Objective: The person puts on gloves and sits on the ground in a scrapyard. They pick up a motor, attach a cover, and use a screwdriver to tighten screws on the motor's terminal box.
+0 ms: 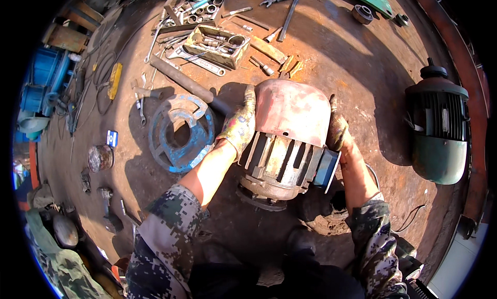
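An electric motor [282, 164] with a finned grey body stands in front of me, a blue terminal box [325, 170] on its right side. A faded red fan cover [292, 110] caps its far end. In a patterned work glove, my left hand [241, 124] presses against the cover's left side. My right hand [337, 127], also gloved, grips the opposite side; its fingers are partly hidden behind the cover. Beside my left forearm lies a round blue metal plate [199, 146] with a central hole. A thick metal bar [184, 81] points toward my left hand.
Beyond the motor sit an open tool box [220, 56] of sockets, wrenches [199, 63] and pliers [290, 66]. A second motor [440, 123] stands at the right, near a raised metal edge [476, 159]. At left are a yellow tool [115, 81] and a small can [101, 158].
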A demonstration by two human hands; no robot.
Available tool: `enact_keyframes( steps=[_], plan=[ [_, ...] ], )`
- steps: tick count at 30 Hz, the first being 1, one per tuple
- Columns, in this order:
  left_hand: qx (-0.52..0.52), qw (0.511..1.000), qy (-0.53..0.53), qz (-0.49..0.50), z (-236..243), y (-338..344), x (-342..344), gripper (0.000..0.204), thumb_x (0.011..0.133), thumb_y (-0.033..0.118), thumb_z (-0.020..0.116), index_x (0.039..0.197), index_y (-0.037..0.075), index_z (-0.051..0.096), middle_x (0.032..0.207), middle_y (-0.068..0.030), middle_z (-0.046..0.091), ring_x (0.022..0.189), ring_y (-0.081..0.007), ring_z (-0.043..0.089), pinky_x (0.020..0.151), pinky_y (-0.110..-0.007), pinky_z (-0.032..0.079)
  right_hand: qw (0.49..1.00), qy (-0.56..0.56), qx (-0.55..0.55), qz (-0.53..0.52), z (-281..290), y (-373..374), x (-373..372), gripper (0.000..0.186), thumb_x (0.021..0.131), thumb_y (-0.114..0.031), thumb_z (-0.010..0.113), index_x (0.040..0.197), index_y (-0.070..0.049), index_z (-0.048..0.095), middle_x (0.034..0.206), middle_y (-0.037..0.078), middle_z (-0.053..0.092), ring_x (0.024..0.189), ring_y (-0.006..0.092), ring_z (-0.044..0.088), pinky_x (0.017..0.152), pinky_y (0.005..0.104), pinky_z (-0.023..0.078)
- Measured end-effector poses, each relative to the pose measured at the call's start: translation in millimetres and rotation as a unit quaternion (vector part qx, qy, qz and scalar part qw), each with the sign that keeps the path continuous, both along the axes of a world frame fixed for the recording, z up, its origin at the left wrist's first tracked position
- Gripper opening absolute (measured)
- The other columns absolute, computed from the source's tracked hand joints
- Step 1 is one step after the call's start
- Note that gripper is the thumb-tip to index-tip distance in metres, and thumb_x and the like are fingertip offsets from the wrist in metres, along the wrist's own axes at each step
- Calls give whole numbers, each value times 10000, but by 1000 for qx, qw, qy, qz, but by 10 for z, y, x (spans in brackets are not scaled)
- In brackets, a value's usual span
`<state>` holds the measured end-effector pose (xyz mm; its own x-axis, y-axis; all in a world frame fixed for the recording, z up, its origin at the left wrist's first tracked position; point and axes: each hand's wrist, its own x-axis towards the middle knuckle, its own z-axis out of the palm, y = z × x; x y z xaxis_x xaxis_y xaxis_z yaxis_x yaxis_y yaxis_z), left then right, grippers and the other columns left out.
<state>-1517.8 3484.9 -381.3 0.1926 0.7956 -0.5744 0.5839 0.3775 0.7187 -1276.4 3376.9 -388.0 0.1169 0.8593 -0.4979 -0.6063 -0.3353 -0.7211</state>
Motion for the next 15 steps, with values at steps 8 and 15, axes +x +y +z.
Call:
enact_keyframes(
  steps=[8, 15],
  plan=[
    [-35, 995, -95, 6, -60, 170, 262, 925, 1024, 770, 286, 1591, 49, 408, 1536, -258, 516, 1463, -381, 460, 1197, -432, 357, 997, 69, 4, -41, -219, -54, 248, 814, 1025, -704, 457, 1411, -1, 596, 1300, 129, 704, 1122, 235, 698, 994, 389, 577],
    [-47, 998, -34, -2, 18, 220, 188, 947, 1011, 785, 256, 1560, 39, 456, 1548, -136, 545, 1435, -276, 496, 1202, -421, 343, 988, 141, 42, -42, -170, -68, 95, 624, 1081, -518, 528, 1423, -1, 595, 1334, 135, 695, 1144, 229, 693, 992, 394, 583]
  ],
)
